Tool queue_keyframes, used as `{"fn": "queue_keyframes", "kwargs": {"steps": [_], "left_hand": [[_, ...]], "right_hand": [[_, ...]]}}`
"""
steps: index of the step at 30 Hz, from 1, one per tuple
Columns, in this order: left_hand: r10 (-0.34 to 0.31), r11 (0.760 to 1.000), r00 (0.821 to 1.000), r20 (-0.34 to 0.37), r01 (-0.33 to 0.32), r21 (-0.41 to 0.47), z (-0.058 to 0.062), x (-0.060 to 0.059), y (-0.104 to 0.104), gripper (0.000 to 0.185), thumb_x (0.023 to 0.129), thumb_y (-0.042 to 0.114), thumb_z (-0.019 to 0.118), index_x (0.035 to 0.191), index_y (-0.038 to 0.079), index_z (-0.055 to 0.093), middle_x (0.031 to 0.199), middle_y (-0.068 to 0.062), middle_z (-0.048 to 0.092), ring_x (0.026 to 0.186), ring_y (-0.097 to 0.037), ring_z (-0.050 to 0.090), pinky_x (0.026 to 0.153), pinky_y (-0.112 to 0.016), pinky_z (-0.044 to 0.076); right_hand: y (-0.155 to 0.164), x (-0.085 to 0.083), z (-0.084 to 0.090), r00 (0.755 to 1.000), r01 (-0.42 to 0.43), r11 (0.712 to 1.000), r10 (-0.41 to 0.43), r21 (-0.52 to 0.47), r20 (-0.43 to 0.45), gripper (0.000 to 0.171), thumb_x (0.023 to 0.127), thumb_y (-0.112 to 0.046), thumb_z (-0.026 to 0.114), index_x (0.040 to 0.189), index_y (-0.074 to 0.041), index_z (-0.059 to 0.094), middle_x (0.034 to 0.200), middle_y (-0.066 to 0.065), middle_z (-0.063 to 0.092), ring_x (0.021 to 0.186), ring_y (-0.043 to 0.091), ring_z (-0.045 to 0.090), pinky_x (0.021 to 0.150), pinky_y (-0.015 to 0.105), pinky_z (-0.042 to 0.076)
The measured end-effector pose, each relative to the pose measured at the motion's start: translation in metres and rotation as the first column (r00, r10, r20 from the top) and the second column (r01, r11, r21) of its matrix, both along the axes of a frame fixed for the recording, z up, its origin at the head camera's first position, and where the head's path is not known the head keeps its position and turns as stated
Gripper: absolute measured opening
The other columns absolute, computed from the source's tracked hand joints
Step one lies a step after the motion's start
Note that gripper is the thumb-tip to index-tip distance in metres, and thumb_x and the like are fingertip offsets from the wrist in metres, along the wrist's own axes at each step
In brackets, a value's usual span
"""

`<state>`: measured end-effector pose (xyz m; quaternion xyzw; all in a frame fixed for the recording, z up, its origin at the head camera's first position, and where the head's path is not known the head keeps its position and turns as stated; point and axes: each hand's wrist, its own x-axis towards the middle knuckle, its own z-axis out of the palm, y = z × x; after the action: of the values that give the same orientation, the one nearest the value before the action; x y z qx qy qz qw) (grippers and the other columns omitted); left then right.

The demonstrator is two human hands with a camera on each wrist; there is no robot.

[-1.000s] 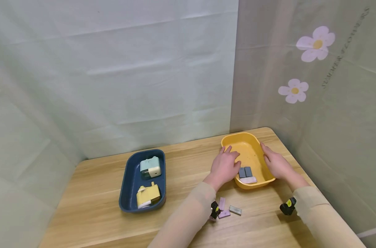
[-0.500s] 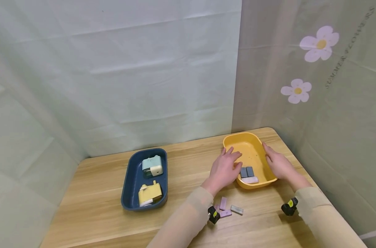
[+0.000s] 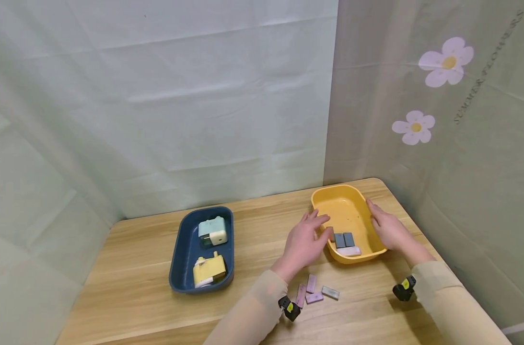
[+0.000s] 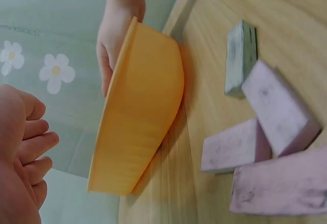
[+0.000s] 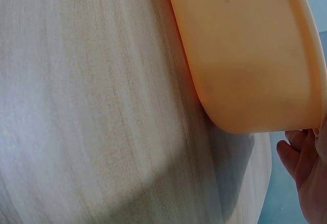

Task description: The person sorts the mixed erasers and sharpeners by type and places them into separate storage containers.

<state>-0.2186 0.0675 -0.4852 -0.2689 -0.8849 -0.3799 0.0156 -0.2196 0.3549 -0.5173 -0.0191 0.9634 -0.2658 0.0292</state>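
Observation:
In the head view my left hand (image 3: 304,242) is over the left rim of the yellow tub (image 3: 345,213), its fingers loosely bent and nothing in them. Inside the tub's near end lie two blue-grey eraser-like blocks (image 3: 343,239), a pale pink block (image 3: 349,251) and a darker block (image 3: 331,234) against the left wall, partly behind my thumb. My right hand (image 3: 389,227) grips the tub's right rim. On the table below lie several smudged lilac blocks (image 4: 281,106) and a grey-green one (image 4: 240,58), close together in the left wrist view.
To the left stands a navy tub (image 3: 186,249) with a light-blue pencil sharpener (image 3: 212,231) and a yellow sharpener (image 3: 209,270) inside. The wooden table (image 3: 262,230) meets hanging cloth (image 3: 201,120) at the back and a flowered cloth (image 3: 482,158) on the right.
My left hand has drawn back down and to the left from inside the tub, uncovering the darker block by the left wall. The right hand stays at the rim.

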Motion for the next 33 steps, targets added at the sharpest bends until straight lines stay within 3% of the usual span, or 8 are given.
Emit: {"fn": "queue_keyframes", "kwargs": {"steps": [9, 14, 17, 22, 26, 29, 33], "left_hand": [[0.017, 0.982, 0.997, 0.074, -0.031, 0.189, 0.003, 0.009, -0.011, 0.034, 0.107, 0.026, 0.065, 0.139, 0.015, 0.073, 0.151, -0.014, 0.060, 0.147, -0.040, 0.047, 0.125, -0.053, 0.033], [0.004, 0.971, 0.996, 0.088, -0.025, 0.237, 0.001, 0.014, -0.019, 0.034, 0.107, 0.023, 0.064, 0.138, 0.014, 0.074, 0.150, -0.014, 0.062, 0.145, -0.044, 0.049, 0.124, -0.055, 0.034], [-0.008, 0.969, 0.990, 0.139, -0.027, 0.248, -0.001, 0.020, -0.026, 0.034, 0.107, 0.023, 0.064, 0.138, 0.012, 0.073, 0.150, -0.014, 0.062, 0.145, -0.043, 0.050, 0.123, -0.055, 0.036], [-0.033, 0.950, 0.956, 0.292, -0.061, 0.307, -0.006, 0.031, -0.035, 0.033, 0.109, 0.022, 0.063, 0.138, 0.010, 0.073, 0.145, -0.006, 0.067, 0.141, -0.027, 0.058, 0.119, -0.048, 0.044], [-0.053, 0.898, 0.913, 0.403, -0.133, 0.419, -0.007, 0.033, -0.039, 0.030, 0.109, 0.019, 0.063, 0.133, 0.007, 0.075, 0.134, -0.001, 0.074, 0.130, -0.020, 0.065, 0.113, -0.041, 0.051], [-0.059, 0.872, 0.900, 0.433, -0.165, 0.461, -0.009, 0.033, -0.043, 0.028, 0.108, 0.017, 0.064, 0.131, 0.005, 0.075, 0.130, -0.004, 0.075, 0.126, -0.020, 0.068, 0.109, -0.037, 0.054], [-0.046, 0.893, 0.902, 0.430, -0.155, 0.421, -0.011, 0.032, -0.052, 0.028, 0.108, 0.018, 0.064, 0.130, 0.005, 0.076, 0.130, -0.004, 0.075, 0.125, -0.022, 0.069, 0.109, -0.039, 0.054]], "right_hand": [[0.000, -0.003, 0.002, 1.000, -0.006, 1.000, 0.006, 0.012, -0.014, 0.060, 0.116, -0.014, 0.037, 0.170, 0.001, 0.014, 0.169, 0.034, 0.023, 0.154, 0.054, 0.025, 0.123, 0.068, 0.024], [-0.001, -0.003, 0.003, 1.000, -0.004, 1.000, 0.004, 0.010, -0.014, 0.061, 0.116, -0.015, 0.037, 0.170, 0.001, 0.014, 0.169, 0.034, 0.023, 0.154, 0.054, 0.026, 0.123, 0.068, 0.024], [-0.001, -0.001, 0.002, 1.000, -0.008, 1.000, 0.008, 0.014, -0.016, 0.061, 0.116, -0.015, 0.038, 0.170, 0.001, 0.014, 0.169, 0.034, 0.024, 0.154, 0.055, 0.026, 0.123, 0.068, 0.025], [0.000, 0.004, 0.000, 1.000, -0.013, 1.000, 0.013, 0.026, -0.024, 0.060, 0.115, -0.013, 0.038, 0.169, 0.003, 0.017, 0.168, 0.035, 0.025, 0.153, 0.056, 0.028, 0.122, 0.069, 0.026], [0.000, 0.004, -0.002, 0.999, -0.019, 0.999, 0.020, 0.036, -0.037, 0.060, 0.115, -0.013, 0.038, 0.169, 0.003, 0.017, 0.167, 0.036, 0.026, 0.152, 0.056, 0.029, 0.122, 0.068, 0.026], [0.000, 0.003, -0.003, 0.999, -0.019, 0.999, 0.020, 0.037, -0.042, 0.060, 0.116, -0.014, 0.038, 0.169, 0.002, 0.016, 0.167, 0.035, 0.026, 0.152, 0.055, 0.029, 0.122, 0.068, 0.026], [0.000, 0.001, -0.001, 0.999, -0.014, 0.999, 0.016, 0.035, -0.038, 0.060, 0.116, -0.014, 0.038, 0.169, 0.002, 0.016, 0.167, 0.035, 0.026, 0.152, 0.056, 0.028, 0.122, 0.068, 0.026]]}}
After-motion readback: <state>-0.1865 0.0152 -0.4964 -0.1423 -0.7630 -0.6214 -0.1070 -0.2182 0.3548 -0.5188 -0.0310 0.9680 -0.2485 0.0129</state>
